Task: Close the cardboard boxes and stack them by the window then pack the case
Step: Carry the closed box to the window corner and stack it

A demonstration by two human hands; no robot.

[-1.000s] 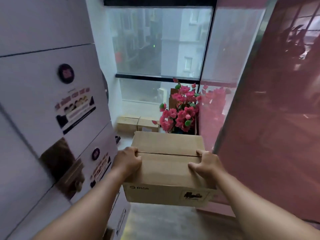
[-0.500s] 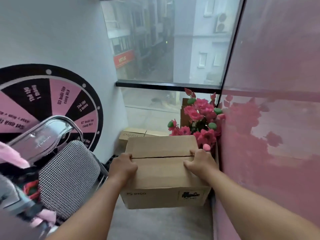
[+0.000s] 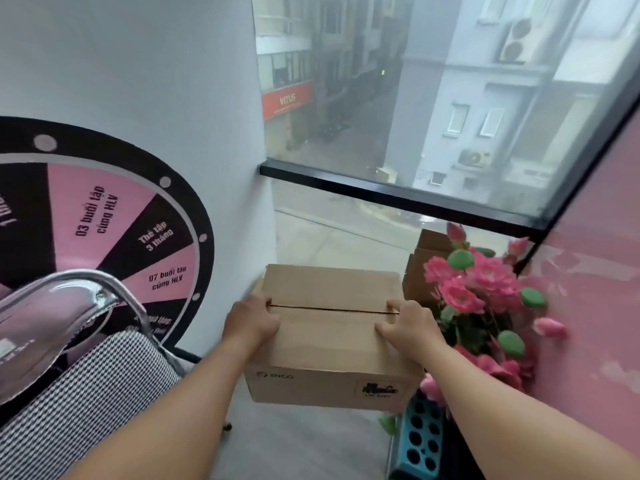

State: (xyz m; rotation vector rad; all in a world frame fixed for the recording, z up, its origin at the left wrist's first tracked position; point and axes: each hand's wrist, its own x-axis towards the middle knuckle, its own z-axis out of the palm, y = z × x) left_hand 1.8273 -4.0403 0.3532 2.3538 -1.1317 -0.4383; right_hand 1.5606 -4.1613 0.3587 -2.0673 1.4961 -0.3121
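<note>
Your left hand (image 3: 251, 322) and right hand (image 3: 408, 329) grip the closed cardboard box (image 3: 332, 337) at its 9 and 3 o'clock edges, carrying it low toward the window (image 3: 433, 109) at 12. Closing looks done on this box; setting it down, any further boxes and packing the case seem left.

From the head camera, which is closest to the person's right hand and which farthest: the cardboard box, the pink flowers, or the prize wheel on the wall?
1. Cardboard box: right hand grips its top right edge.
2. Pink flowers: just to the hand's right, by the pink wall.
3. Prize wheel: far left, on the white wall.
</note>
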